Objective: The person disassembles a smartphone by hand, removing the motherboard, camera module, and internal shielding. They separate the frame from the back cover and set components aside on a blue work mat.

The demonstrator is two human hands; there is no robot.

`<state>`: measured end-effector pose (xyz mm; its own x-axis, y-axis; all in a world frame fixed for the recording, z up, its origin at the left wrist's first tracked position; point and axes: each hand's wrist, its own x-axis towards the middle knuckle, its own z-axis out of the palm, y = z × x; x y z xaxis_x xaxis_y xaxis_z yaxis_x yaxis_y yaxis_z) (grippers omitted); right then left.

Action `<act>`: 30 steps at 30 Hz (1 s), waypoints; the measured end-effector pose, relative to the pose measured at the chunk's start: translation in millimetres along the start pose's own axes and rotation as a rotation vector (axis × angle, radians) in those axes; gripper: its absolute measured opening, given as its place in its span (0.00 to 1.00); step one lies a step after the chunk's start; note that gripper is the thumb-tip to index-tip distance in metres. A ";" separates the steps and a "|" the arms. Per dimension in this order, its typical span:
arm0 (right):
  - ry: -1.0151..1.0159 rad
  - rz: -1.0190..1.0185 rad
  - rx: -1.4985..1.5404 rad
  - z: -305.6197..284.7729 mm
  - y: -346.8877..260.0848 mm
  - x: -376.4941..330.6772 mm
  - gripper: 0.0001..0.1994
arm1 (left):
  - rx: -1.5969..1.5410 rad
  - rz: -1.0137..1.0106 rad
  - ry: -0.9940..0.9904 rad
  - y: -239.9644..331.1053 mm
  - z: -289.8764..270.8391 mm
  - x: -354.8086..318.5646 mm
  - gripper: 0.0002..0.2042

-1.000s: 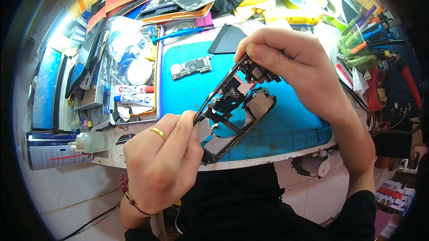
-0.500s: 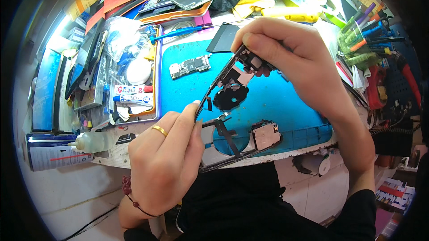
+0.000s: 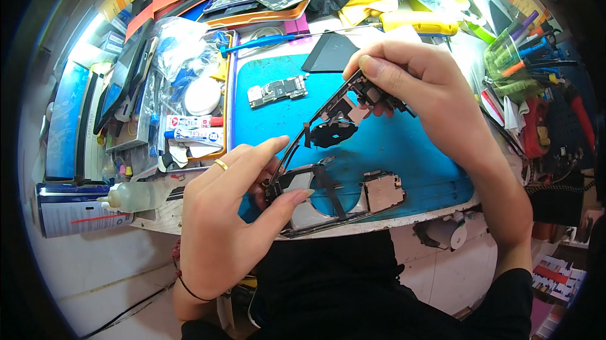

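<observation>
Head view: left hand (image 3: 221,233) and right hand (image 3: 423,87) each pinch the phone frame (image 3: 328,151) over the blue mat (image 3: 410,151); circuit board (image 3: 276,91) and glue tubes (image 3: 192,128) lie nearby on the cluttered counter (image 3: 158,214).

Most of the blue mat (image 3: 416,157) lies bare between the two hands, so there is open room to pass across its middle. A small circuit board (image 3: 278,91) sits on its upper left (well apart from the phone frame (image 3: 328,151)). The left side is crowded by glue tubes (image 3: 192,129) and a bottle (image 3: 132,197); pens (image 3: 527,56) block the right.
</observation>
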<state>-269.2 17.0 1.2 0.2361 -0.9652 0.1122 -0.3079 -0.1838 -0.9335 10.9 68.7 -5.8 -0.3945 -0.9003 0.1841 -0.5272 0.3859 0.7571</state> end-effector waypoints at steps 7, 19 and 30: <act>-0.002 0.105 0.011 -2.7 -1.8 -0.9 0.16 | -0.101 -0.029 0.033 -5.1 3.3 -5.1 0.28; -0.039 0.186 0.184 -4.6 -2.7 -1.5 0.17 | 0.215 0.077 0.140 6.7 6.8 5.4 0.17; -0.006 0.004 0.057 -1.4 -5.5 -3.6 0.15 | 0.011 0.042 0.196 0.3 3.4 9.0 0.10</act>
<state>-269.6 21.3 6.4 0.2407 -0.9647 0.1069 -0.2554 -0.1692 -0.9519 4.6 61.3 -6.1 -0.2628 -0.9051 0.3343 -0.5225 0.4248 0.7393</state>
